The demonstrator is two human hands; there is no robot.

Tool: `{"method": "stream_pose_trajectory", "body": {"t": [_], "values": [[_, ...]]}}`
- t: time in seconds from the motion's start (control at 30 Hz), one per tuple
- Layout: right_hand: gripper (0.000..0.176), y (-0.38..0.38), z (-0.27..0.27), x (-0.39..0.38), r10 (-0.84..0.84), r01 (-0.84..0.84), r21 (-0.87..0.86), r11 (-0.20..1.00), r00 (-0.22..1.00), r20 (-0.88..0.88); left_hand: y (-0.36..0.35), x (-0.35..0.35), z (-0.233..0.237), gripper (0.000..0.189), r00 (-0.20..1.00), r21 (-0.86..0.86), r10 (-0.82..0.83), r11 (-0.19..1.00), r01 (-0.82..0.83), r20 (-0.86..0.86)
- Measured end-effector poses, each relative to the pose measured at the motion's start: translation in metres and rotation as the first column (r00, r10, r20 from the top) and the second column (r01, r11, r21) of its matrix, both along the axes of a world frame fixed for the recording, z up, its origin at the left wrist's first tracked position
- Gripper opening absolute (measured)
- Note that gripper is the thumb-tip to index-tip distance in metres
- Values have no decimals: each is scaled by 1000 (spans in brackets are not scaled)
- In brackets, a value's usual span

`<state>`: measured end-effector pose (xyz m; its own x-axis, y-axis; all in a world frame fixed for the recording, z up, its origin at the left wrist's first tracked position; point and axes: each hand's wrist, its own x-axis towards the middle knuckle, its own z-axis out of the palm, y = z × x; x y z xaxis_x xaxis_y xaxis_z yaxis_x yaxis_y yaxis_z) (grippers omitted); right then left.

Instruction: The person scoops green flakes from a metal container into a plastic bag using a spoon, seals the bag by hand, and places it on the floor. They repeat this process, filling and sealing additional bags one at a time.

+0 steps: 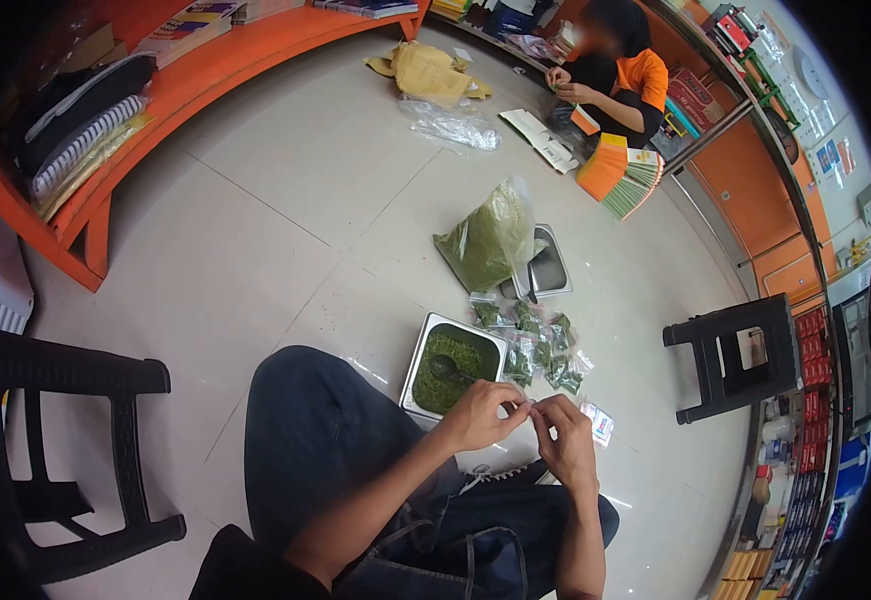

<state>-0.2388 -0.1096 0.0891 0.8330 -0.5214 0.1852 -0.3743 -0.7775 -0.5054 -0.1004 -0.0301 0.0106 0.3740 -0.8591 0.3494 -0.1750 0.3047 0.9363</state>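
Observation:
Both hands meet above my lap, fingertips pinched together. My left hand (486, 415) and my right hand (564, 438) hold something small and clear between them, perhaps a plastic bag edge; it is too small to tell. Just beyond my left hand, a metal tray (419, 365) holds green shredded leaf, with a dark spoon (444, 367) lying in it. Several small clear packets (524, 345) of green leaf lie on the floor right of the tray. A large clear bag (491, 240) of green leaf stands behind them, beside a second metal tray (550, 262).
A person (621, 75) sits at the back right near fanned orange booklets (611, 170). Black stools (741, 355) stand right and left. An orange shelf (186, 105) runs along the upper left. A yellow bag (431, 75) lies on the floor behind.

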Motion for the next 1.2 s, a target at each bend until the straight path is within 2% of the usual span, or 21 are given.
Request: {"method": "stream_pose_trajectory", "body": {"t": [0.07, 0.13, 0.27, 0.33, 0.47, 0.53, 0.57, 0.6, 0.67, 0.7, 0.73, 0.8, 0.83, 0.9, 0.93, 0.97, 1.0, 1.03, 1.1, 1.13, 1.2], "values": [[6, 0, -3, -1, 22, -22, -11, 1000, 1000, 3, -2, -3, -3, 16, 999, 58, 3, 998, -5, 44], [6, 2, -8, -1, -78, 77, -47, 996, 996, -32, -3, -6, -4, 17, 996, 118, 3, 993, -14, 92], [10, 4, -21, 5, -84, 86, -161, 983, 996, 17, 0, -1, 10, 17, 998, 181, 28, 983, -39, 63], [13, 6, -24, 9, -66, 77, -249, 965, 996, 52, 2, 5, 15, 18, 1000, 243, -9, 970, 14, -23], [12, 1, -37, 9, -69, 98, -309, 946, 992, 102, -3, 0, 1, 18, 998, 148, 61, 987, -56, -27], [11, -8, -34, 10, -219, 262, -336, 905, 963, 159, -1, -1, -2, 18, 1000, 249, -6, 968, 2, 18], [12, -9, -31, 12, -298, 326, -195, 925, 942, 157, -4, -8, -4, 20, 998, 184, -12, 983, 22, -55], [12, -8, -28, 13, -290, 318, -196, 928, 944, 157, -3, -8, -4, 20, 998, 183, -4, 983, 14, -56], [11, -9, -24, 11, -141, 184, -293, 938, 977, 163, -4, -10, -5, 23, 999, 201, 32, 979, -35, 16], [11, -5, -22, 12, -158, 188, -225, 956, 977, 145, -2, -5, -3, 25, 997, 189, 64, 980, -53, -52], [11, -1, -17, 16, -161, 188, -228, 956, 978, 128, 2, 1, 2, 26, 992, 217, 111, 971, -96, -58], [12, 8, -9, 23, -41, 108, -387, 916, 983, 178, 3, 9, 3, 22, 983, 280, 152, 953, -118, -105], [13, 9, -16, 17, -69, 98, -202, 974, 987, 148, 3, 10, 6, 22, 981, 288, 147, 952, -106, -124], [16, 8, -17, 15, -48, 68, -193, 979, 993, 107, 5, 11, 10, 24, 989, 308, 147, 941, -140, 0], [19, 8, -17, 16, -23, 38, -188, 982, 996, 81, 5, 8, 8, 24, 990, 318, 143, 939, -133, -9], [19, 10, -15, 18, -79, 88, -98, 991, 993, 86, 4, 6, 6, 22, 990, 254, 113, 959, -129, 79], [19, 9, -15, 18, -86, 93, -94, 991, 993, 79, 4, 3, 6, 21, 982, 187, 86, 975, -117, 168], [16, 6, -15, 18, -107, 110, -47, 993, 992, 72, 3, 1, 6, 21, 983, 189, 80, 976, -111, 164], [11, 1, -19, 16, -158, 156, 34, 987, 984, 82, 4, -3, 6, 19, 949, 181, 38, 979, -99, 312], [11, -1, -20, 14, -165, 162, 36, 986, 983, 78, 3, -4, 5, 19, 951, 184, 32, 979, -92, 308], [10, -2, -22, 13, -243, 216, 360, 908, 970, 30, 2, -5, 3, 16, 892, 109, 71, 985, -133, 446]]}}
